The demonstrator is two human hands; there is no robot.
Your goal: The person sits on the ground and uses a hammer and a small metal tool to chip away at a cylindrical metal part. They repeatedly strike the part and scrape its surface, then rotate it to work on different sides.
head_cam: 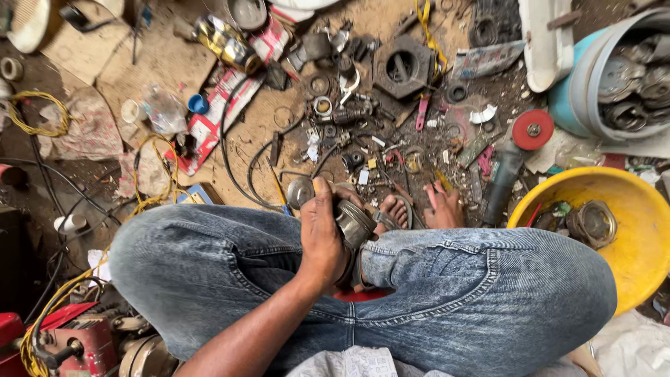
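Observation:
I sit cross-legged in blue jeans on a littered workshop floor. My left hand point(321, 234) is closed around a grey metal cylindrical part point(354, 223) with ringed grooves, held over my lap just above my sandalled foot point(395, 209). My right hand point(444, 207) reaches past my right knee and rests on the floor with its fingers spread, holding nothing that I can see. It lies among small scattered metal bits, next to a dark angle grinder point(504, 178) with a red disc point(533, 129).
A yellow basin point(638, 230) with a round metal part stands at right, and a teal bucket point(579, 98) of metal parts behind it. Rings, cables, a black hexagonal housing point(403, 66), a metallic can point(225, 43) and cardboard cover the floor. A red machine point(77, 342) sits at lower left.

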